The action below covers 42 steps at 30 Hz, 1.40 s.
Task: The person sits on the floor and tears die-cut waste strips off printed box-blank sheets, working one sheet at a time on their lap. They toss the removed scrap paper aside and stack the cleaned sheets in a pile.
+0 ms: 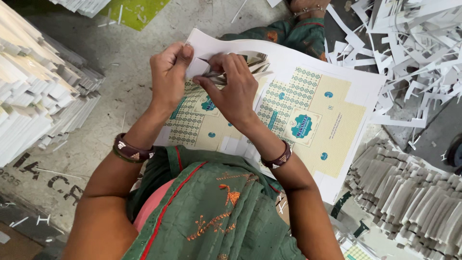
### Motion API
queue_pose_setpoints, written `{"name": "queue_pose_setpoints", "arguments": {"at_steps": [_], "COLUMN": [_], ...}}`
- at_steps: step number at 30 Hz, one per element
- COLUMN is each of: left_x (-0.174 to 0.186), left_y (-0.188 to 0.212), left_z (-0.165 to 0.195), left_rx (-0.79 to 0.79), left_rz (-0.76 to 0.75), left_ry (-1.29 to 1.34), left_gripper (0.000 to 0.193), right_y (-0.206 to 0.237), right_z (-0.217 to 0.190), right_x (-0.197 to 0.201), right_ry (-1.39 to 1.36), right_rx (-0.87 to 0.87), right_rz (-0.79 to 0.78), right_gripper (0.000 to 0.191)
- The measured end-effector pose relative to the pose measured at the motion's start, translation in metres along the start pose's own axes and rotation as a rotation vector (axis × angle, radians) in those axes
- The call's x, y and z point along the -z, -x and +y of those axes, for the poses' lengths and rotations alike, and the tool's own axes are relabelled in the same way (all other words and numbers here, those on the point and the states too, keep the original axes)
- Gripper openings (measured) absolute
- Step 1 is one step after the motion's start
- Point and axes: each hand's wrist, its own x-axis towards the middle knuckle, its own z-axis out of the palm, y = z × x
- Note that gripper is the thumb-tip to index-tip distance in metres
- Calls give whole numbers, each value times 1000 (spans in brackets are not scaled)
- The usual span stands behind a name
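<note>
Grey concrete floor (120,53) all round, littered with white paper offcuts (414,58) on the far right and flanked by tall stacks of flat white card (33,91) on the left. More fanned grey-white card pieces (409,192) sit at lower right.

Centre of play: a large printed cardboard sheet, pale yellow with teal patterned panels and a white border (313,110), lying across the person's lap and the floor. The left hand (168,77) is curled tight, thumb and forefinger pinched on the sheet's white top edge. The right hand (236,89) is bent over just beside it, fingers closed on a loosened strip of the die-cut card — a bundle of punched pieces bunches under the fingertips.

Risks, as I judge them: both grips work the same small spot, so a sharp pull could tear into a printed panel rather than along the cut line. The sheet is unsupported at its far corner — it could slide or crease. Thin card edges under pinched fingers might also nick skin.

Another person's wrist with a thin bracelet (308,7) sits at the top edge, well apart.
</note>
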Motion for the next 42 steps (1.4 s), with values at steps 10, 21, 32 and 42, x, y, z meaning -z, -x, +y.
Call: {"name": "queue_pose_setpoints", "arguments": {"at_steps": [10, 21, 32, 42], "left_x": [4, 22, 19, 27], "left_y": [14, 38, 3, -12], "left_z": [3, 28, 32, 25], "left_rx": [-148, -277, -187, -296], "left_rz": [19, -55, -240, -303], "left_ry": [-139, -209, -494, -418], "left_gripper": [47, 49, 61, 47], "right_y": [-10, 35, 37, -4], "right_z": [-4, -23, -11, 34], "right_x": [-6, -12, -14, 30], "right_ry": [-123, -118, -212, -42], "right_rx": [-209, -27, -155, 353], "right_rz": [-186, -14, -190, -409], "right_gripper": [42, 34, 50, 65]}}
